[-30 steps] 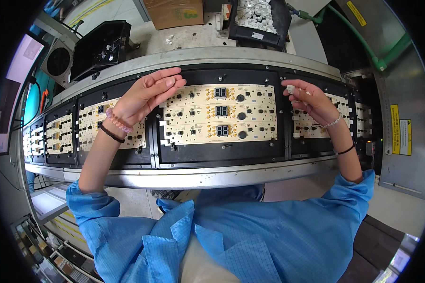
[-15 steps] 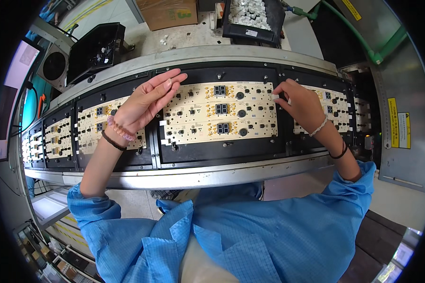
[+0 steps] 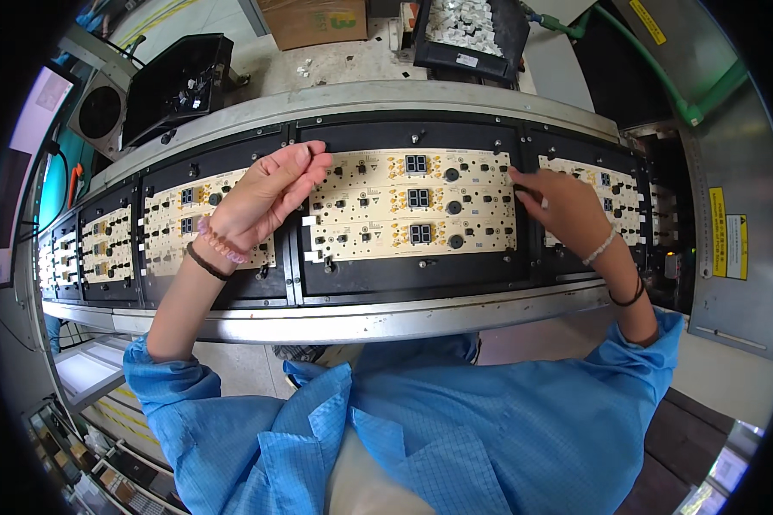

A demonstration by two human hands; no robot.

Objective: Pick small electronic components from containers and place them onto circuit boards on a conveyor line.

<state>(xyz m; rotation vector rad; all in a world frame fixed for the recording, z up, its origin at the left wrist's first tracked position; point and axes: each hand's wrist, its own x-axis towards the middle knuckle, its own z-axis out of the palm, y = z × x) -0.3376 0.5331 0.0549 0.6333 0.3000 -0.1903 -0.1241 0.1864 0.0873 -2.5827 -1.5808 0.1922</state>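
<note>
A black carrier frame (image 3: 489, 273) holds three cream circuit boards (image 3: 378, 210) in rows, each with a dark two-digit display (image 3: 418, 198) and a round black buzzer (image 3: 453, 208). My left hand (image 3: 270, 193) is over the boards' left end, palm partly up, thumb and curled fingers together; whatever they hold is hidden. Below it, white connectors (image 3: 309, 221) stick out at the left edge of the lower boards. At the upper right end, my right hand (image 3: 567, 206) has its index finger and thumb apart, the index tip at the board's edge. No piece shows between them.
Similar carriers with boards (image 3: 107, 249) line the conveyor on both sides. Its metal rail (image 3: 386, 326) runs along my front. Beyond stand a black bin of white parts (image 3: 468, 51), a cardboard box (image 3: 313, 21) and a black tray (image 3: 180, 90). A metal cabinet (image 3: 730, 292) is at right.
The carriers and boards have shifted slightly right. My left fingers have curled in from a straighter pose. My right hand has moved right, its fingertips parting; the small white piece there no longer shows.
</note>
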